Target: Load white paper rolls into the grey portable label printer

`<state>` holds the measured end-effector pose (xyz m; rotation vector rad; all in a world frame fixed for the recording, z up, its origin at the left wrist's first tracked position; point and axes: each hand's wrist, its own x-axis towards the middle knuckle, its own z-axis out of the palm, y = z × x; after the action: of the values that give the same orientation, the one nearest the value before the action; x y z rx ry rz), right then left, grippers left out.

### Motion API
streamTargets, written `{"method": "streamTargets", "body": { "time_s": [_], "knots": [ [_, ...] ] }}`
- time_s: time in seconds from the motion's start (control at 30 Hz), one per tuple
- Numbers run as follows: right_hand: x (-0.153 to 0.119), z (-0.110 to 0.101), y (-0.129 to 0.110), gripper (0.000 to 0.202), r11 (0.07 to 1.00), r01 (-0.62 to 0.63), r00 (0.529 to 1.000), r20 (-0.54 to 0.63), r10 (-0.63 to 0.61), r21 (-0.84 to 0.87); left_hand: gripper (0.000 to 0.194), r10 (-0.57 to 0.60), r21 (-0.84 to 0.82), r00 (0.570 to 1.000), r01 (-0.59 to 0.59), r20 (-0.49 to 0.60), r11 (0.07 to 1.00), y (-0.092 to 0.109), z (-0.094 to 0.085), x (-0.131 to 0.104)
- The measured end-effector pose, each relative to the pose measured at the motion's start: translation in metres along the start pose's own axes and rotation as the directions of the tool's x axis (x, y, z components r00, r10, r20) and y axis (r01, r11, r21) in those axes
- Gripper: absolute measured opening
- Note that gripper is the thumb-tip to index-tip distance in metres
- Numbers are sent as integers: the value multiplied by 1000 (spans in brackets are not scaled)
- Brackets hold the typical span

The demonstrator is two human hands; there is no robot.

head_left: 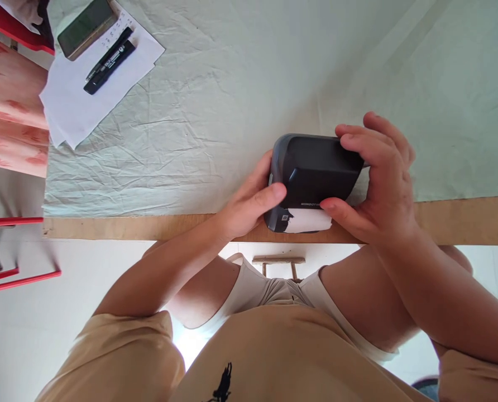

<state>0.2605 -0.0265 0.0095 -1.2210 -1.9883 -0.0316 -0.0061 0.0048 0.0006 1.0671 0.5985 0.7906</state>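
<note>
A black device with rounded corners point(322, 167), which looks like a small label printer, is held over the table's front edge. It has small light lettering and a torn-edged white patch point(310, 220) along its near side. My left hand point(251, 204) grips its left end, thumb on top and the fingers mostly hidden behind it. At the right end, my right hand point(381, 178) is curved round the device, with fingertips on the far corner and the thumb by the near side.
A pale green cloth point(215, 100) covers the table, leaving a wooden front edge point(127, 228). White sheets point(106, 103), a black marker point(110, 67), a pen and a phone-like device point(86, 29) lie at far left. Red metal bars point(20, 283) stand beside the table.
</note>
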Motion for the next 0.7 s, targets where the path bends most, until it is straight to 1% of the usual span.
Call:
{"method": "streamTargets", "body": {
  "time_s": [0.1, 0.2, 0.27, 0.33, 0.43, 0.47, 0.5, 0.53, 0.57, 0.63, 0.7],
  "knots": [
    [-1, 2, -2, 70, 998, 30, 999, -40, -28, 62, 90, -9, -34, 1000, 9, -17, 999, -1, 1, 3],
    [-2, 4, -3, 69, 997, 32, 998, -50, -29, 74, 82, 17, -71, 999, -20, -44, 997, -8, -3, 9],
    [-2, 4, -3, 74, 996, 48, 997, -57, -44, 72, 85, 38, -82, 999, -41, -37, 996, -13, -5, 12],
    [-1, 3, -3, 73, 997, 67, 995, -73, -63, 47, 85, 48, -98, 998, -52, -40, 994, -14, -5, 13],
    [1, 2, -4, 65, 998, 56, 996, -71, -54, 27, 74, 33, -137, 997, -42, -69, 990, -9, 0, 12],
    [2, 2, -4, 65, 998, 54, 996, -71, -52, 31, 70, 31, -147, 994, -46, -104, 988, -6, 3, 12],
    [2, 2, -4, 66, 998, 59, 996, -75, -56, 35, 72, 41, -147, 992, -59, -122, 987, -3, 6, 11],
    [3, 2, -4, 68, 997, 67, 995, -80, -64, 37, 75, 33, -142, 985, -57, -169, 988, 0, 9, 11],
    [2, 2, -4, 72, 997, 72, 994, -84, -69, 35, 79, 19, -125, 984, -42, -179, 991, 3, 11, 11],
    [2, 3, -3, 78, 997, 73, 994, -87, -71, 26, 84, -11, -91, 984, -5, -176, 996, 6, 14, 11],
    [1, 3, -2, 78, 997, 69, 994, -88, -67, 19, 81, -21, -48, 986, 13, -167, 999, 7, 15, 11]
  ]
}}
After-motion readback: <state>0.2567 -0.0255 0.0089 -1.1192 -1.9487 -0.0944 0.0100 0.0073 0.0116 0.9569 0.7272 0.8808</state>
